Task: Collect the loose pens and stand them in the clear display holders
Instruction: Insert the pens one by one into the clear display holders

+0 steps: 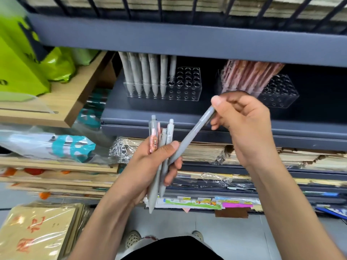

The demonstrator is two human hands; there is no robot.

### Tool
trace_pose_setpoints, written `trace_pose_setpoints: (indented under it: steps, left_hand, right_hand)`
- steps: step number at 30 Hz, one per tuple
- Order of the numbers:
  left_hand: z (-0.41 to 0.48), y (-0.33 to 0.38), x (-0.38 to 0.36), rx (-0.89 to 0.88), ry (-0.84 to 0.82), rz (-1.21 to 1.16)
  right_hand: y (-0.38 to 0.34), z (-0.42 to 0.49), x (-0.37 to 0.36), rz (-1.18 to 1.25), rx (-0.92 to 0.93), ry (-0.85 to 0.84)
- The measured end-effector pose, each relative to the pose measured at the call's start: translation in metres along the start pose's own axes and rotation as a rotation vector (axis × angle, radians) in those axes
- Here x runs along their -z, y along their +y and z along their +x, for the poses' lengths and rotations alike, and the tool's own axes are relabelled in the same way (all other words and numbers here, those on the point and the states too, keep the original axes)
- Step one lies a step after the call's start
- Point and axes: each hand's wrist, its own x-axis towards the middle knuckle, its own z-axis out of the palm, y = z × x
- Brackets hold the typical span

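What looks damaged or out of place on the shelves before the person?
The clear plastic wrap on the stacked tan paper packs under the grey metal shelf is torn and crumpled, with ragged edges. The grey pens and pink pens in the clear display holders stand in order.

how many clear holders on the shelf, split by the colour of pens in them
holder with grey pens: 1
holder with pink pens: 1
total: 2
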Motion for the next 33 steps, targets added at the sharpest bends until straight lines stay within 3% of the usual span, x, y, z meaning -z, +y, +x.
trace_pose_setpoints:
  steps: [3, 7, 9, 14, 16, 21, 25, 29, 33]
  left_hand:
    - [-0.001, 0.004, 0.006, -0.029, 0.02, -0.058]
    - [-0.001, 0.013, 0.015, -0.058, 0.081, -0.077]
    - [-0.002, 0.017, 0.021, -0.047, 0.114, -0.095]
    - [-0.003, 0.02, 0.036, 0.0, 0.178, -0.163]
    - [-0.004, 0.02, 0.042, 0.012, 0.202, -0.194]
    - [-0.006, 0.023, 0.05, 0.041, 0.208, -0.151]
    - [-0.009, 0.022, 0.049, 0.031, 0.197, -0.082]
    - [-0.011, 0.022, 0.047, -0.02, 0.174, -0.055]
    - [-0.011, 0.019, 0.045, -0.044, 0.152, -0.025]
  right_hand:
    - [0.002, -0.005, -0.016, 0.103, -0.079, -0.12]
    - [0.003, -0.007, -0.031, 0.04, -0.105, -0.265]
    - [0.0, -0.001, -0.037, 0.038, -0.045, -0.192]
    - [-0.012, 0.027, -0.047, -0.006, 0.174, 0.208]
    - [-0.015, 0.034, -0.052, -0.052, 0.273, 0.264]
    - [-0.009, 0.046, -0.065, -0.321, 0.371, 0.269]
    - [-0.005, 0.066, -0.071, -0.417, 0.239, 0.251]
    - [-0.011, 0.084, -0.077, -0.943, 0.272, 0.224]
    - [-0.014, 0.093, -0.082, -1.094, 0.256, 0.14]
